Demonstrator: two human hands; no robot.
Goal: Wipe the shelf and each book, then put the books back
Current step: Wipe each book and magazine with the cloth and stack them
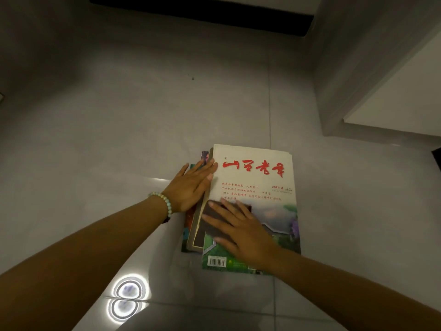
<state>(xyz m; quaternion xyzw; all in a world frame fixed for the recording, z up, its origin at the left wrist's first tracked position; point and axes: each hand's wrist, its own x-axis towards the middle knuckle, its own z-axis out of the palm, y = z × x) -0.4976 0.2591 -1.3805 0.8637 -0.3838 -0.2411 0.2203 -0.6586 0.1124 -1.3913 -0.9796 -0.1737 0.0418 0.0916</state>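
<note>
I see book stack (191,235) on glossy grey tile floor (143,115) | right grip (241,232) flat, fingers straight, pressing dark brown cloth (212,225) onto top white red-lettered magazine (257,182) — left grip (191,187) flat on stack's edge.

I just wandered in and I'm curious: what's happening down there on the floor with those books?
A person is cleaning books. A small stack of books lies on the tiled floor, with a white magazine with red lettering on top. The right hand presses a dark cloth flat against the lower part of the magazine's cover. The left hand rests flat on the stack's left edge, steadying it. None of the books is back on a shelf yet.
</note>
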